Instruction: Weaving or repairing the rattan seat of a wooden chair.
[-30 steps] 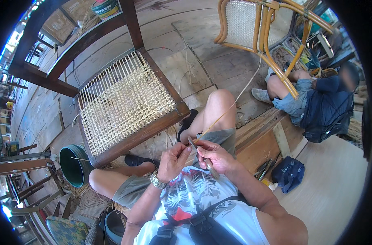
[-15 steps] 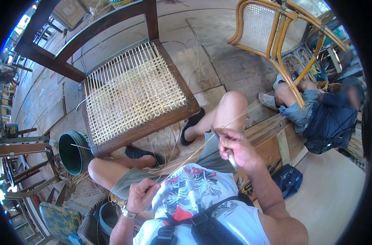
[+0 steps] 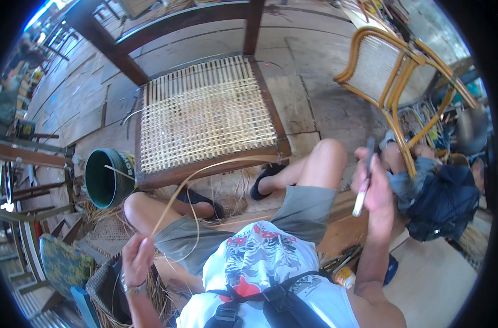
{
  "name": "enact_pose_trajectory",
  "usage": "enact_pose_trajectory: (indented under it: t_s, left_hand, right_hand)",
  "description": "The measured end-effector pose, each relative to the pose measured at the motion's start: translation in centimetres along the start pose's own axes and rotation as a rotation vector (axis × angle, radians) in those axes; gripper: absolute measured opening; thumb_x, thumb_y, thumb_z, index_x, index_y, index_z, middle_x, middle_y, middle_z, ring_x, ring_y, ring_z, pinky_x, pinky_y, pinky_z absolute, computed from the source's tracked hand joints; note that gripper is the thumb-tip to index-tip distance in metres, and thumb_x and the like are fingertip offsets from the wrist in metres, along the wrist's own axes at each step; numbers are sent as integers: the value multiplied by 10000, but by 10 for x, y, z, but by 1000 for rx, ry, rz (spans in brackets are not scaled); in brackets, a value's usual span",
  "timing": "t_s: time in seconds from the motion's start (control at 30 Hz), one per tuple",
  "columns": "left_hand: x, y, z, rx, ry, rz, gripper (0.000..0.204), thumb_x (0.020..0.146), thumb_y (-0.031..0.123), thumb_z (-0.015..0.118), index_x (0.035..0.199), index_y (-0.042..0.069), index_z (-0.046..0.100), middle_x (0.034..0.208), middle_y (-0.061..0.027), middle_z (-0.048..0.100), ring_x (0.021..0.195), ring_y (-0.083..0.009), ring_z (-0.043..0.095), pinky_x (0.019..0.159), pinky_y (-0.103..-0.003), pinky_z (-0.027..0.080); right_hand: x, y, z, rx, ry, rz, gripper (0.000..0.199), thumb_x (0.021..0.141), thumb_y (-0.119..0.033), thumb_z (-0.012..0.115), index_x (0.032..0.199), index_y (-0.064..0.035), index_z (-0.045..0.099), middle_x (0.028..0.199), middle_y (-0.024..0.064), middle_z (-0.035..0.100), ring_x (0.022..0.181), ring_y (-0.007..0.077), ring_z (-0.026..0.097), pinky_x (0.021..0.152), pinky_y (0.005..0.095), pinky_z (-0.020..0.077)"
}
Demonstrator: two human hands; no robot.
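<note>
My left hand (image 3: 137,258) is closed, pinching a long pale cane strip (image 3: 179,189). The strip arcs up from the fingers and across the front of a wooden chair; a thinner length of it loops down over my left thigh. Off to the right, my right hand (image 3: 373,186) grips a narrow knife (image 3: 360,201), dark at its upper end and pale at the lower. The hand is apart from the strip. Before my knees stands the dark-framed chair (image 3: 213,170), its woven cane seat (image 3: 205,123) close-woven toward the front, with lengthwise strands showing at the back.
A green bucket (image 3: 98,180) stands left of the chair. At the right are a rattan chair (image 3: 388,104) and a seated person (image 3: 443,197) in dark clothing. A pale board (image 3: 429,279) and a small white container (image 3: 344,277) lie beside me. Cane scraps litter the floor.
My hands have moved apart, the left down and leftward, the right out to the right with the knife. The strip, formerly straight between both hands, now bows loosely. The view has shifted.
</note>
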State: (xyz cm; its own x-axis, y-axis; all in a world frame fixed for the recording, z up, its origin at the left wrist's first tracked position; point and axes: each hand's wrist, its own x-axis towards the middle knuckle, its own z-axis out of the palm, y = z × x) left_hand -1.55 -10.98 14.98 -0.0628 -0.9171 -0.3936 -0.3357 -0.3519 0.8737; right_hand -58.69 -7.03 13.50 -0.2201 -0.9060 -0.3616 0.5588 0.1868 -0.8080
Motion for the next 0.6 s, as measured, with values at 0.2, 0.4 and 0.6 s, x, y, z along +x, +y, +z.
enact_pose_trajectory:
  t_s: [0.2, 0.4, 0.6]
  left_hand:
    - [50, 55, 153, -255, -332, 91, 220, 1029, 191, 524, 1051, -5, 622, 734, 38, 544, 643, -36, 492, 573, -197, 415]
    - [57, 59, 182, -165, -495, 72, 215, 1027, 187, 533, 1021, -15, 608, 778, 28, 567, 693, -37, 490, 622, -193, 418]
    - [56, 45, 175, 91, -331, 182, 162, 992, 140, 586, 957, -14, 626, 726, 47, 563, 652, -15, 454, 554, -196, 374]
  right_hand:
    - [-13, 90, 102, 48, -589, 462, 551, 1036, -380, 450, 1462, -33, 396, 749, 4, 450, 517, 72, 379, 474, 208, 332]
    - [3, 115, 125, 257, -576, 402, 454, 1059, -288, 428, 1472, -102, 405, 759, 9, 480, 523, 64, 388, 486, 198, 351]
    - [14, 122, 120, 287, -424, 553, 376, 1034, -243, 499, 1394, -135, 520, 720, -5, 486, 508, 71, 400, 473, 201, 344]
